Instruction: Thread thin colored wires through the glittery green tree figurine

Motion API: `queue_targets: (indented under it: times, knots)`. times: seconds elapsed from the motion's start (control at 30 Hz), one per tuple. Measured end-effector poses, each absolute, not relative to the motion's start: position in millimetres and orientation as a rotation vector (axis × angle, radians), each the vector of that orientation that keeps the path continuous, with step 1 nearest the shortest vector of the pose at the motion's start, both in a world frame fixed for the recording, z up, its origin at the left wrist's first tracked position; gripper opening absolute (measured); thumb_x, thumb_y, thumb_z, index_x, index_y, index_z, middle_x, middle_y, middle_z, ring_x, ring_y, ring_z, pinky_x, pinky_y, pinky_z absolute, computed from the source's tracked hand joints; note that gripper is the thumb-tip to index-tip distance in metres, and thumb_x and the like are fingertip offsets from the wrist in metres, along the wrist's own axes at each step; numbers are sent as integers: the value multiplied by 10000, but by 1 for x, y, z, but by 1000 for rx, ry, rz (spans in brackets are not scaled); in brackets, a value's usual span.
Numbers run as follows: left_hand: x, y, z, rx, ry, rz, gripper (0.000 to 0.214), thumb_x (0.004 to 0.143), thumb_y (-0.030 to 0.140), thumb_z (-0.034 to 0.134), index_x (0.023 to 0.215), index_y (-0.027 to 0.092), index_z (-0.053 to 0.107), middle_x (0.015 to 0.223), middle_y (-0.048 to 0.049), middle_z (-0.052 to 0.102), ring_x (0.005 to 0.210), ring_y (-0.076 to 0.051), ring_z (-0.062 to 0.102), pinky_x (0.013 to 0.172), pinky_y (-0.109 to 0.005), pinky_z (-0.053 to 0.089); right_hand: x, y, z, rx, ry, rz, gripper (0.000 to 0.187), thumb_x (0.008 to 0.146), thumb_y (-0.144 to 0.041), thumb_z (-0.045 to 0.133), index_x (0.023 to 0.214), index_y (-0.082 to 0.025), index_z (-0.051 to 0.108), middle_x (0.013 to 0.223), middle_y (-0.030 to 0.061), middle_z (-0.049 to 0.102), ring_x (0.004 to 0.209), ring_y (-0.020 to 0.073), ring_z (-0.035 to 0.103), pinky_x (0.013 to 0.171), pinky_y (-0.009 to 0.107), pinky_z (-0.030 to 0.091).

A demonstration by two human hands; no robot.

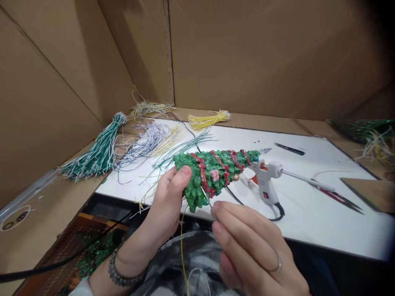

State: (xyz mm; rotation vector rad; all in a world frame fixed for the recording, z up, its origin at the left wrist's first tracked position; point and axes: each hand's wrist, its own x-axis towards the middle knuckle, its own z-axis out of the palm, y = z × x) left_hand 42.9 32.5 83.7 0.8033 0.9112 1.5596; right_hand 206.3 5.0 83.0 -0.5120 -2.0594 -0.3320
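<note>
My left hand (171, 193) is wrapped round the wide base of a green glittery Christmas tree ornament (197, 174), its thumb pressed on the near side. The tree lies on its side in the air, tip to the right, with red garlands and a pink gift (214, 175) on it. Between the fingertips of my right hand (247, 242) is a thin metal pick (207, 197); its point meets the tree's lower branches. A yellow wire (182, 242) hangs below the base. Whatever the right palm covers is hidden.
A white glue gun (267, 185) with a glue stick stands right of the tree. Red-handled cutters (339, 197) and black tweezers (290, 149) lie farther right. Bundles of green wires (95, 152) and yellow wires (210, 119) lie behind. An orange crate (77, 234) stands lower left; cardboard walls surround the table.
</note>
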Motion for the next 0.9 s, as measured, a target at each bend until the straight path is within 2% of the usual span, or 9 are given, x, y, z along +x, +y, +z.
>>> queue_targets:
  times: [0.23,0.43,0.63,0.9]
  knots:
    - [46,32,87,740,913,1527,362,831,541,661,886,189,722,847,-49,759,891,-240,717,783,-340,575,206,8,81,-498,-2108,-350,137,929,-145,566,916,-117,699,989,128,753,1048,250,725,795,366,679]
    - [48,30,86,697,891,1551,343,833,547,664,867,210,712,919,-44,760,933,-236,715,796,-333,576,207,13,74,-462,-2074,-333,148,942,-184,575,930,-104,699,1014,156,745,1073,276,721,793,394,682]
    - [49,31,85,720,891,1550,394,825,595,651,855,210,728,893,-60,759,913,-251,719,789,-356,583,207,16,71,-403,-1975,-289,194,948,-203,544,882,-137,714,1009,113,755,993,259,749,734,388,696]
    - [51,29,84,735,872,1557,350,869,536,632,894,200,727,866,-51,754,901,-236,711,766,-333,570,204,12,71,-449,-1940,-276,180,923,-141,543,894,-96,715,941,136,765,984,272,754,745,386,692]
